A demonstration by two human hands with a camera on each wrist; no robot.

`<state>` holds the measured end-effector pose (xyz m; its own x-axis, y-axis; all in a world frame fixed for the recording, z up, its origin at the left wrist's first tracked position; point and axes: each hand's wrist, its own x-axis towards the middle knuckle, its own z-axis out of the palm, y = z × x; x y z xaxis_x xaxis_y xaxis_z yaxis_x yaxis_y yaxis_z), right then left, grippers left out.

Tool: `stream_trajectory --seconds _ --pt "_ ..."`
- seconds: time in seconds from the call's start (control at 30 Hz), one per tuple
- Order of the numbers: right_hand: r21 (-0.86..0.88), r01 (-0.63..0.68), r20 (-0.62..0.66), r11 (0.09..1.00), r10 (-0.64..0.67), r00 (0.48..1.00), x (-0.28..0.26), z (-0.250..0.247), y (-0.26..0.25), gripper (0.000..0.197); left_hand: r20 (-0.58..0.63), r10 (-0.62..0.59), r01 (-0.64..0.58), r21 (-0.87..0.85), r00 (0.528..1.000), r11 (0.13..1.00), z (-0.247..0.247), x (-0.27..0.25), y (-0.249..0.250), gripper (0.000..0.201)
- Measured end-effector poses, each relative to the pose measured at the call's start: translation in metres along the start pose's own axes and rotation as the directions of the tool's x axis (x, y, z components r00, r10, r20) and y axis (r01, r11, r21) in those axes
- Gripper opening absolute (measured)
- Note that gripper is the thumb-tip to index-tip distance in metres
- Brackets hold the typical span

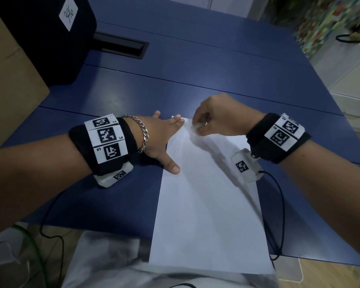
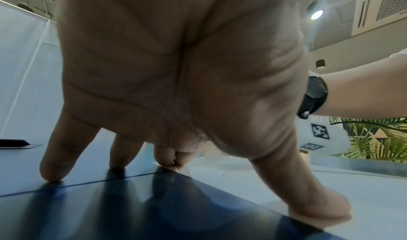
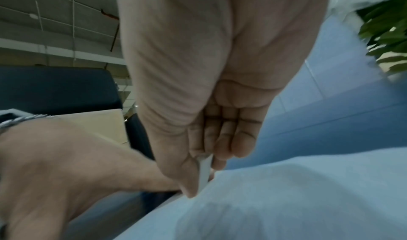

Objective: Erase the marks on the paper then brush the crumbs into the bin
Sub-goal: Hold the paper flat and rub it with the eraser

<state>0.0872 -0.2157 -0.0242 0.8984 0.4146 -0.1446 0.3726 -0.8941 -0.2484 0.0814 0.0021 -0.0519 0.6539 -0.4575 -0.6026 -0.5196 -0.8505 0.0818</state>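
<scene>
A white sheet of paper (image 1: 206, 215) lies flat on the blue surface (image 1: 175, 80), its long axis running from the near edge, where it overhangs toward the person's lap, away toward the far side, tilted slightly to the right. Both forearms reach in over the near edge, each with a black wrist strap carrying square black-and-white markers.

The left hand (image 1: 160, 138) is spread, fingers straight and splayed, palm arched above the surface. Its thumb tip presses on the paper's left edge, and two fingertips come down together at the paper's far left corner; the left wrist view shows the other fingertips (image 2: 50, 172) planted on the bare surface just beside the sheet. A silver chain bracelet (image 1: 142, 132) sits at that wrist.

The right hand (image 1: 220, 119) hovers over the far end of the sheet, knuckles up, fingers curled. It pinches a small white eraser (image 3: 206, 170) between thumb and fingers, with the eraser's lower end touching the paper near the far left corner, close to the left hand's fingertips.

Farther off, at the left, stand a cardboard box (image 1: 8, 90) and a black object (image 1: 50, 38) with a handwritten label.
</scene>
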Motion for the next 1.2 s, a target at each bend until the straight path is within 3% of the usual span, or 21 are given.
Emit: stream_trajectory --seconds 0.3,0.67,0.87,1.03,1.2 --pt "-0.06 -0.04 0.013 0.997 0.041 0.999 -0.003 -0.001 0.008 0.02 -0.061 -0.016 0.019 0.041 0.998 0.999 -0.006 0.007 0.019 0.147" --pt "-0.028 0.129 0.115 0.991 -0.125 0.985 -0.024 0.009 -0.012 0.016 -0.061 -0.042 0.045 0.048 0.997 0.998 -0.003 0.006 0.018 0.145" --pt "-0.108 0.066 0.014 0.992 -0.065 0.998 -0.01 0.008 -0.008 0.019 -0.058 -0.039 0.042 0.056 0.998 0.998 -0.003 0.006 0.018 0.145" --pt "-0.058 0.12 0.127 0.991 -0.112 0.986 -0.016 0.007 -0.014 0.021 -0.06 -0.042 0.045 0.048 0.997 0.998 -0.003 0.006 0.018 0.145" --pt "-0.078 0.032 0.018 0.996 -0.03 0.999 -0.005 0.005 -0.005 0.023 -0.058 -0.041 0.044 0.056 0.997 0.997 -0.003 0.007 0.018 0.145"
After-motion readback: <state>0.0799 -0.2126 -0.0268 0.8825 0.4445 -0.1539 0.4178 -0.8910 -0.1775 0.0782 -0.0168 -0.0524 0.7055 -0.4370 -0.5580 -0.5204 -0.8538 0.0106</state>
